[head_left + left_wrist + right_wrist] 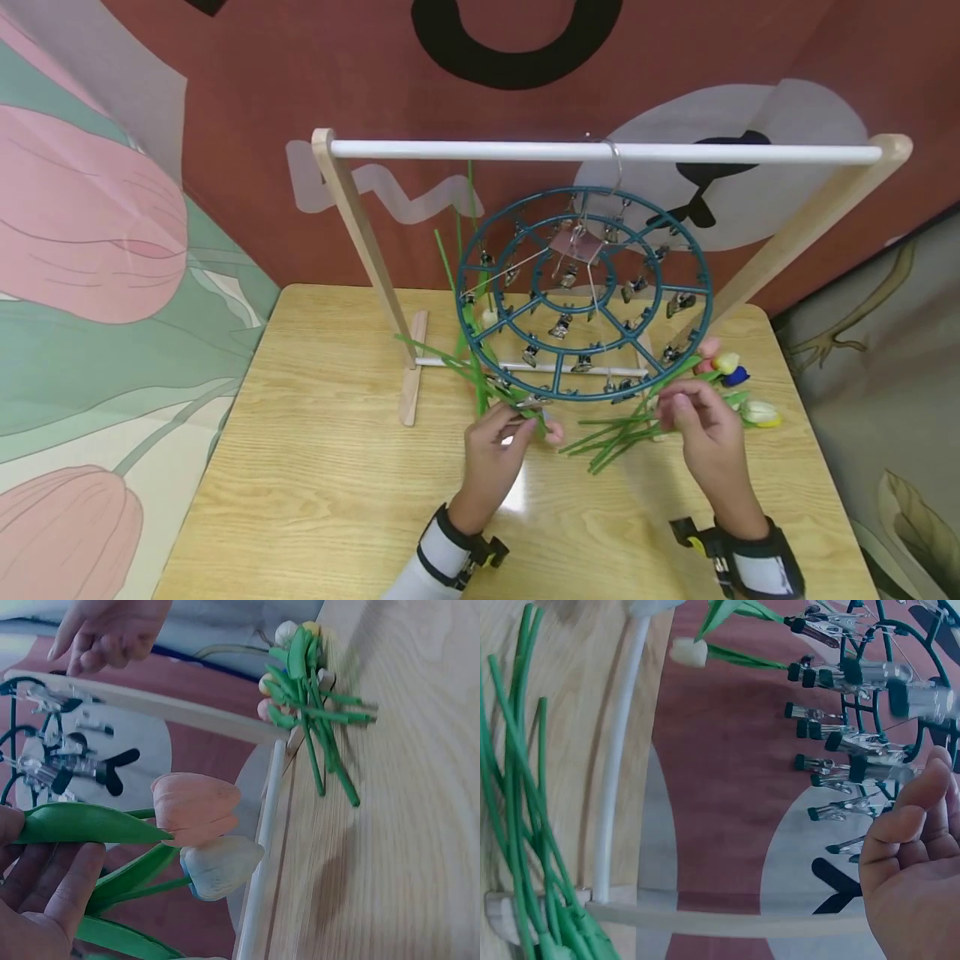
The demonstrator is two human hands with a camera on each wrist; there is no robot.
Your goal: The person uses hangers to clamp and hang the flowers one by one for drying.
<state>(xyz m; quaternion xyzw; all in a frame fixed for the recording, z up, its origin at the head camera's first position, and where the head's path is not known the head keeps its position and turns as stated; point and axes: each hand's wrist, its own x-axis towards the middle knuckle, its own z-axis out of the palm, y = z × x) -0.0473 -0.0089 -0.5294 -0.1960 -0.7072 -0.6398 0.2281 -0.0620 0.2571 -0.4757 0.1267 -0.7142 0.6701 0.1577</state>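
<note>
My left hand [495, 454] pinches the green leaf [82, 823] of an artificial tulip at the near edge of a round teal clip hanger [558, 375]. A pink tulip head [196, 808] and a white tulip head [221, 868] show beyond its fingers in the left wrist view. My right hand [708, 429] hovers at the hanger's right front, fingers loosely curled with nothing seen between them. In the right wrist view its fingertips are close to several metal clips [877, 671]; whether they touch is unclear. A white tulip [688, 652] hangs from the hanger's left side.
The hanger hooks over the white bar [450, 150] of a wooden stand [363, 242] on the wooden table [315, 467]. A pile of tulips with green stems [615, 437] lies at the right, below the right hand. Behind stands a printed cloth backdrop [247, 192].
</note>
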